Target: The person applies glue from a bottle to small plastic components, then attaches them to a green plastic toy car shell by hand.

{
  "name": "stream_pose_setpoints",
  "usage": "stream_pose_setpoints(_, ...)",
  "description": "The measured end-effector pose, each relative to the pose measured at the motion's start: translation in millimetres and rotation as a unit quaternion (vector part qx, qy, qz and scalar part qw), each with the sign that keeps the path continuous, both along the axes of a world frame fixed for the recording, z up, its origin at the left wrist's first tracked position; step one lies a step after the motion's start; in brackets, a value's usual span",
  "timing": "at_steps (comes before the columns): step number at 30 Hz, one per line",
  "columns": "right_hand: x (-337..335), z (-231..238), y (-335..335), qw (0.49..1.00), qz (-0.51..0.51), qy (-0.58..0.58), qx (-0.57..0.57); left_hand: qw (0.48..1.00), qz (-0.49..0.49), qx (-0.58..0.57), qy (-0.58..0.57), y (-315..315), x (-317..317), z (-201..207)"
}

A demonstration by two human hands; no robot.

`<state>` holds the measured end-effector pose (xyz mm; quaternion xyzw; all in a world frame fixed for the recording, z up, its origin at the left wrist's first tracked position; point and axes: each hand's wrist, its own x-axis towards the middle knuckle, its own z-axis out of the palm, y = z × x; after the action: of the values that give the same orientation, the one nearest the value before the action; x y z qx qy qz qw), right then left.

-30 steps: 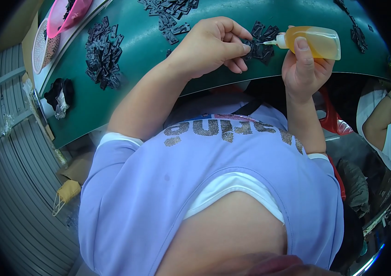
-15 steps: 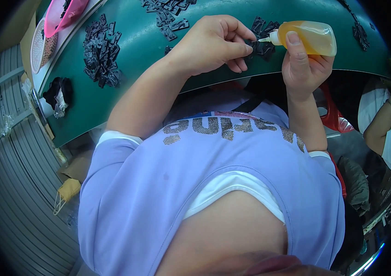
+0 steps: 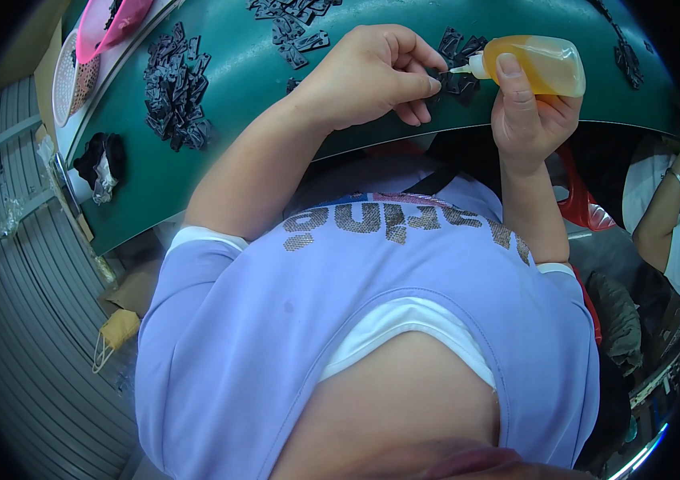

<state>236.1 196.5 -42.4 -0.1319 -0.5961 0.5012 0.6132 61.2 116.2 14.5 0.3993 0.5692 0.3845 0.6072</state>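
In my right hand (image 3: 533, 120) lies a clear squeeze bottle (image 3: 552, 68) of amber liquid, tipped on its side, the thumb pressed on its wall. Its thin nozzle points left and reaches the fingertips of my left hand (image 3: 368, 80). Thumb and index finger there are pinched around a small black part (image 3: 437, 78), mostly hidden by the fingers. Just behind the nozzle, a small heap of flat black parts (image 3: 456, 48) rests on the green table (image 3: 236, 72).
More black parts are piled at the left (image 3: 176, 92), the far middle (image 3: 292, 32) and the far right (image 3: 626, 64). A pink basket (image 3: 108, 36) and a white perforated basket (image 3: 64, 96) stand at the far left, near a black bundle (image 3: 100, 160). Another person's arm (image 3: 660, 216) shows at right.
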Motion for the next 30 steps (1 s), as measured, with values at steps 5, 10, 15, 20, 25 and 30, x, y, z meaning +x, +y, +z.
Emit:
stream_pose_setpoints(5,1,1,-2,0.999,-0.006,-0.035,-0.004,1.000,0.005,0.000,0.001,-1,0,0)
stream_pose_setpoints(10,-1,-3,3,0.999,-0.027,0.018,-0.008,1.000,0.009,0.000,-0.004,0,-2,-3)
stream_pose_setpoints(15,7,-2,2,0.991,0.082,0.056,-0.089,0.999,0.043,-0.005,-0.013,0,-2,-1)
stream_pose_setpoints(20,9,-5,1,0.995,0.073,0.016,-0.062,0.999,0.049,-0.006,-0.012,1,-1,-2)
stream_pose_setpoints(25,7,-5,0,0.997,0.064,0.007,-0.044,0.999,0.051,-0.008,-0.009,2,-1,-3)
stream_pose_setpoints(30,9,-5,-2,0.997,0.053,-0.012,-0.055,0.999,0.051,-0.008,-0.003,2,2,-1)
